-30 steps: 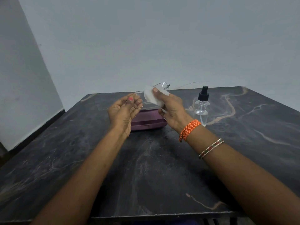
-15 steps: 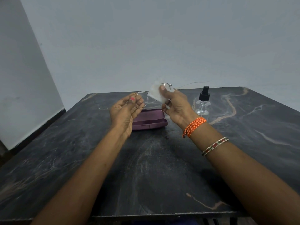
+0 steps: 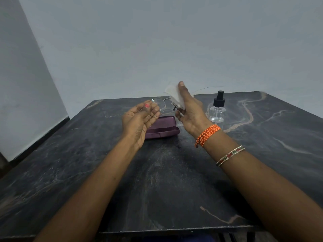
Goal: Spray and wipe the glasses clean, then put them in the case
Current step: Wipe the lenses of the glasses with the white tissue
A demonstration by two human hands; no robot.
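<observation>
Wiping one lens: the left hand point(image 3: 139, 117) pinches the glasses point(image 3: 160, 106) by the other lens rim above the closed case point(image 3: 161, 127); the right hand point(image 3: 187, 109), thumb up, grips a white cloth point(image 3: 174, 94) around the lens. Pressing too hard could bend the thin frame or slip it from the pinch onto the counter point(image 3: 157, 180).

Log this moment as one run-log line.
stage: wiping | left hand: holds thin metal-framed glasses | right hand: pinches white wipe on lens | purple case: shut | clear spray bottle: upright on table
</observation>
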